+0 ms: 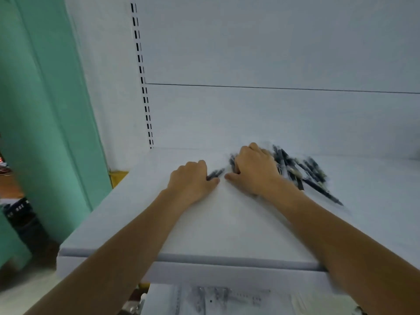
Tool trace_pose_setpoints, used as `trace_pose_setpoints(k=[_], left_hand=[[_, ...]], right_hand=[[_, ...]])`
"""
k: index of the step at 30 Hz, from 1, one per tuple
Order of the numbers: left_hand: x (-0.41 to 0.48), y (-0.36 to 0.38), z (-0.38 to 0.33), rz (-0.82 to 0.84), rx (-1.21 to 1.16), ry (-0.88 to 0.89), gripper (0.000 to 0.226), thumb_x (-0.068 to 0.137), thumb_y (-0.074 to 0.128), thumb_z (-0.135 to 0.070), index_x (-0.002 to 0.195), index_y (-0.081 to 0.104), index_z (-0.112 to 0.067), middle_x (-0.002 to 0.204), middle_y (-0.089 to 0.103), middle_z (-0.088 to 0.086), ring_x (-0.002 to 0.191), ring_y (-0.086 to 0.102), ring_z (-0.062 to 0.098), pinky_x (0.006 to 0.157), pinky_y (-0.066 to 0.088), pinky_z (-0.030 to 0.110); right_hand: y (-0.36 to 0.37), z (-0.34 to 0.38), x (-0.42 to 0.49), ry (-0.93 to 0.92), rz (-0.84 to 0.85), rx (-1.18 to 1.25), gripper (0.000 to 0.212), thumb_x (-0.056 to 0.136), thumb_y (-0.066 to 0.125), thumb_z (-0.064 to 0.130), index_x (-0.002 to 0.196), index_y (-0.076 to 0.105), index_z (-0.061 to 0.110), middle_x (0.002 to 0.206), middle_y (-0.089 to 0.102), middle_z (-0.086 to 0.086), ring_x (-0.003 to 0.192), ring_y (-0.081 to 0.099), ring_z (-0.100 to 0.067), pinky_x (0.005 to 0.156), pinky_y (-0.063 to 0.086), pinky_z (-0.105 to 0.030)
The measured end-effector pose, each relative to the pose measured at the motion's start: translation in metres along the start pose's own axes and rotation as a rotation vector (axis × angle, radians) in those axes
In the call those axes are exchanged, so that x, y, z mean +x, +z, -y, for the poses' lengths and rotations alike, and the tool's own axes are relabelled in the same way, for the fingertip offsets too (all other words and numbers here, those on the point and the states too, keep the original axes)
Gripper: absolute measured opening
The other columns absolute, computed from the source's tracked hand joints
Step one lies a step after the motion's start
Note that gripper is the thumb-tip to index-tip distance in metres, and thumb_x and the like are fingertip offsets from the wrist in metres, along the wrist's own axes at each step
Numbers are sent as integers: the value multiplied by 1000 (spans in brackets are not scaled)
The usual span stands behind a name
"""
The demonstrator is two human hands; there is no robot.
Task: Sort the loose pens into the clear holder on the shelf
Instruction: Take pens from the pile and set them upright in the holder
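Gathering pens (302, 171) heaped on the shelf (227, 223), the right hand (256, 171) lies spread over them; the left hand (193, 178) apparently pinches several. Sweeping could roll strays off; no holder visible.

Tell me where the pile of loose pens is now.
In the head view, the pile of pens lies on the white shelf, right of centre near the back panel, partly under the right hand.

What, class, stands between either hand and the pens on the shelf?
Nothing visible does. The left hand already has its fingers on a couple of dark pens, and the right hand rests on the edge of the pen pile. The clear holder is not in view, so that path cannot be judged.
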State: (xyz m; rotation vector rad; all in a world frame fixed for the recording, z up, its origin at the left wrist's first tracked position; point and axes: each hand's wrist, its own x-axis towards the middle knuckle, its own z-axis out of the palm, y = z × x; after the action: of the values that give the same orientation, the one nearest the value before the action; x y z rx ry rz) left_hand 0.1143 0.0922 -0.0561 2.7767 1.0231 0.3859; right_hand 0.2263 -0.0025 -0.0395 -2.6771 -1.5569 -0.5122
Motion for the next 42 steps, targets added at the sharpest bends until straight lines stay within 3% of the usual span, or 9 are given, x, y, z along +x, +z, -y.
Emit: trace_pose_setpoints(k=[5,8,17,20,24,26,28,37,42], left_hand=[[-1,0,-6,21,87,18,29,93,40,-38,85,41,-11,82,46,3,77,44,23,65,33,29],[-3,0,-10,6,133,26,24,94,39,-32,82,40,-11,73,39,0,75,44,22,56,27,27],[-7,1,-4,-101,-73,-32,17,96,36,-26,91,33,-10,87,43,5,78,42,26,66,33,32],[-8,-1,-2,-129,-147,-29,14,96,36,-22,93,31,-10,84,44,5,77,43,26,64,33,32],[-9,-2,-1,-145,-185,-27,11,93,38,-18,93,31,-10,85,45,6,76,45,28,63,32,33],[-9,-2,-2,-159,-197,-22,10,93,38,-17,94,32,-10,87,45,6,77,45,29,64,33,33],[-9,-4,-3,-172,-230,-16,9,93,37,-17,96,34,-9,89,47,7,78,46,29,65,34,34],[-22,-18,-24,-258,-341,159,29,98,32,-33,95,44,-7,73,52,6,68,51,28,57,35,35],[-24,-22,-92,-257,-412,255,18,99,32,-23,94,40,-8,69,49,4,56,45,19,49,34,31]], right_hand=[[16,12,5,33,-11,-90,40,98,35,33,119,52,4,126,46,-14,120,37,-30,99,32,-37],[19,16,6,42,-36,-129,28,96,42,23,117,52,7,125,46,-13,119,37,-29,94,34,-32],[5,20,-3,-2,-141,-81,20,90,45,19,103,57,9,111,56,-7,111,43,-27,89,33,-35],[0,21,-6,-1,-180,47,2,88,45,12,90,44,11,100,59,-6,93,48,-24,73,34,-30],[4,25,-10,-12,-170,120,16,86,47,11,91,32,12,77,43,3,77,43,-21,50,24,-26],[4,24,-10,-18,-187,105,11,90,44,16,99,44,10,94,53,-4,90,50,-24,58,28,-28],[2,19,-6,7,-221,79,24,95,37,20,104,54,5,107,55,-9,100,51,-25,65,30,-30],[-21,-46,-19,311,-391,488,28,101,34,27,98,53,7,86,53,-2,74,49,-21,63,32,-29],[-41,-117,-50,362,-533,807,18,99,40,20,99,52,6,88,65,-13,79,62,-32,77,51,-49]])
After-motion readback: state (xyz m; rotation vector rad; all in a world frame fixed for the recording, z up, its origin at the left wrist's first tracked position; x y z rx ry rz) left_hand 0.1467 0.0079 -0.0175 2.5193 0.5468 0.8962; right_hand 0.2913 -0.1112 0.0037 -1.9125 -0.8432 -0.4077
